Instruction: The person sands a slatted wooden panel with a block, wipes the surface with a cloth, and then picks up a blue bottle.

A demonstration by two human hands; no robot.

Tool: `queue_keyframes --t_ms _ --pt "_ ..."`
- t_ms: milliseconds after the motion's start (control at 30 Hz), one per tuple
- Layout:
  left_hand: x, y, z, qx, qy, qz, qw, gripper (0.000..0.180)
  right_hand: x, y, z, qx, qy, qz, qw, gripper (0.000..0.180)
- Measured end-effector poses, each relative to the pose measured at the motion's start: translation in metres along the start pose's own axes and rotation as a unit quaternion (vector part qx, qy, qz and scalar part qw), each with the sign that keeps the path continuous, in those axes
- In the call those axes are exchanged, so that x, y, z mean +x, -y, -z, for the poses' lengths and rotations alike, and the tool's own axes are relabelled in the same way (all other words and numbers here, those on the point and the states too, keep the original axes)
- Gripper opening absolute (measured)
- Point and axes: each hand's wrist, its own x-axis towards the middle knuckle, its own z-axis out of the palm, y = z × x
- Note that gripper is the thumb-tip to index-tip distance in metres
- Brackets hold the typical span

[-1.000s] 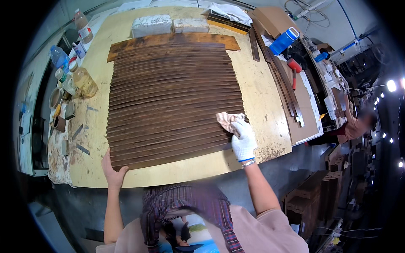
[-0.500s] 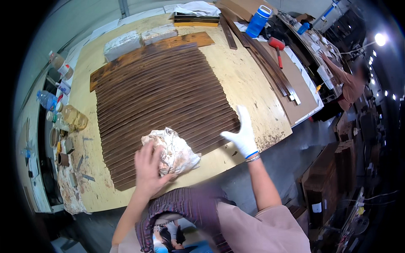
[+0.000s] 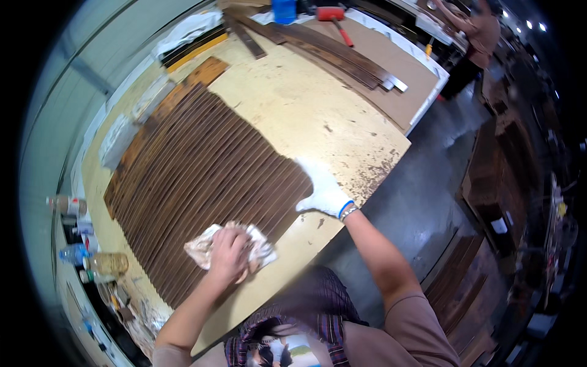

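Note:
A panel of dark brown wooden slats (image 3: 195,177), laid side by side, rests on the pale worktable. My bare left hand (image 3: 230,252) presses down on a crumpled, stained white rag (image 3: 202,244), fingers curled into it, over the slats' near ends. My right hand (image 3: 324,191), in a white glove with a blue cuff, rests against the panel's right edge. Its thumb stands apart from the fingers and nothing is held in it.
A wooden board (image 3: 208,70) and white wrapped blocks (image 3: 117,142) line the panel's far side. Bottles (image 3: 110,263) stand along the left. Loose strips (image 3: 330,58) and a red mallet (image 3: 331,14) lie at the far right. A person (image 3: 480,37) works beyond.
My left hand has closed onto the rag. The gloved right hand has come down against the panel's edge. The whole view has turned, so the panel appears slanted.

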Motion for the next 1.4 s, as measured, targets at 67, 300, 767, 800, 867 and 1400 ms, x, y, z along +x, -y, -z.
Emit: queue_keyframes --t_ms 67,300,767,800,867,1400 --pt "0.069 -0.011 -0.031 -0.038 -0.003 0.011 0.999 0.030 0.003 -0.005 -0.002 -0.029 -0.004 0.008 1.000 0.109" --pt "0.179 -0.025 -0.071 -0.050 0.030 -0.039 0.997 0.021 0.011 -0.031 -0.007 -0.042 0.010 0.012 0.999 0.087" --pt "0.146 -0.024 -0.071 0.042 -0.016 -0.032 0.998 0.010 0.007 -0.026 -0.003 -0.072 -0.027 0.044 0.996 0.076" --pt "0.127 -0.022 -0.062 0.042 -0.004 -0.012 0.999 0.011 0.004 -0.013 0.004 -0.078 -0.006 0.033 0.996 0.077" --pt "0.122 -0.025 -0.055 0.053 0.007 0.001 0.999 0.014 0.005 -0.011 0.001 -0.051 -0.021 0.030 0.998 0.075" --pt "0.151 -0.035 -0.063 0.045 -0.042 -0.034 0.998 0.012 0.008 -0.020 -0.009 -0.070 -0.043 0.066 0.994 0.075"
